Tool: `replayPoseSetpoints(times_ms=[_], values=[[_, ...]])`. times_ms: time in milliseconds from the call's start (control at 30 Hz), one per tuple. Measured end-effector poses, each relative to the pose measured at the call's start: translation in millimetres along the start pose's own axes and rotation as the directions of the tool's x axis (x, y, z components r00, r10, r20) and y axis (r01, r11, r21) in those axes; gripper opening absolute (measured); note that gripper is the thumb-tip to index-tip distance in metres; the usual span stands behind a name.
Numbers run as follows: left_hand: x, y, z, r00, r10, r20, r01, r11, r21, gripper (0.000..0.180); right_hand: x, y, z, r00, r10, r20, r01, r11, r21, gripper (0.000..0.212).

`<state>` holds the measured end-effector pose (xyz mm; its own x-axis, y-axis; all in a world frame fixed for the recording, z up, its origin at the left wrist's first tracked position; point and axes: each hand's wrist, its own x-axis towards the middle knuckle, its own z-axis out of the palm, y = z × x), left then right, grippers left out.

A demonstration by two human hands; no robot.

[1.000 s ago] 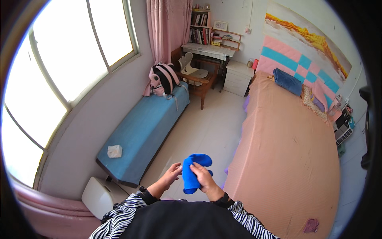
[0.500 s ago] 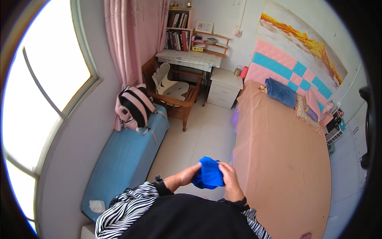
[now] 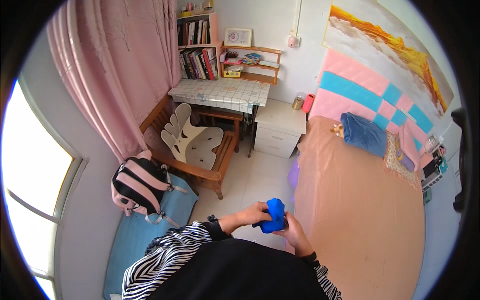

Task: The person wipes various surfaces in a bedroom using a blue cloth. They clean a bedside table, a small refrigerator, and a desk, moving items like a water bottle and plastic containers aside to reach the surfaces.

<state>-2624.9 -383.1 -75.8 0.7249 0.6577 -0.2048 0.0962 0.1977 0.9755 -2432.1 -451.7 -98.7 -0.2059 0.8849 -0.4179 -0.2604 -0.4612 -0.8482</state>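
Observation:
Between my two hands is a bright blue cloth [image 3: 275,216], bunched into a small bundle, in front of my body over the floor. My left hand [image 3: 254,214] grips its left side, with the fingers curled into the fabric. My right hand [image 3: 295,234] holds the lower right side, thumb and fingers closed on it. Part of the cloth is hidden behind my fingers, and I cannot tell what kind of cloth item it is.
A bed [image 3: 360,215] with a peach cover lies to the right. On the left, a pink and black backpack [image 3: 142,182] rests on a blue-covered bench [image 3: 135,250]. Ahead stand a wooden armchair [image 3: 212,176], a desk [image 3: 220,95] and a white cabinet [image 3: 280,127].
The blue cloth, spread with a flap hanging before, is now bunched smaller, and my left fingers have curled into it. My view has shifted, bringing the chair and desk nearer.

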Motion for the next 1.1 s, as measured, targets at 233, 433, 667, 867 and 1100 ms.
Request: replayPoseSetpoints(times_ms=[233,433,667,867,1100], values=[[127,24,-124,0.987,0.044,-0.154,0.019,0.922,0.386,0.027,194,-92,-16,0.938,0.182,0.295,-0.225,0.967,0.12,0.055],[257,56,-235,0.983,0.17,-0.074,-0.104,0.837,0.537,0.022,340,-177,-34,0.965,0.196,0.176,-0.216,0.971,0.103,0.051],[379,78,-334,0.945,0.328,0.02,-0.258,0.703,0.663,0.023,466,-254,-72,0.993,0.053,0.109,-0.082,0.957,0.279,0.037],[457,92,-401,0.908,0.414,-0.058,-0.259,0.666,0.699,0.025,592,-302,-115,0.975,0.093,0.2,-0.141,0.96,0.243,0.033],[538,152,-465,0.899,0.357,-0.256,-0.136,0.78,0.611,0.027,698,-394,-164,0.969,0.112,0.219,-0.148,0.977,0.155,0.033]])
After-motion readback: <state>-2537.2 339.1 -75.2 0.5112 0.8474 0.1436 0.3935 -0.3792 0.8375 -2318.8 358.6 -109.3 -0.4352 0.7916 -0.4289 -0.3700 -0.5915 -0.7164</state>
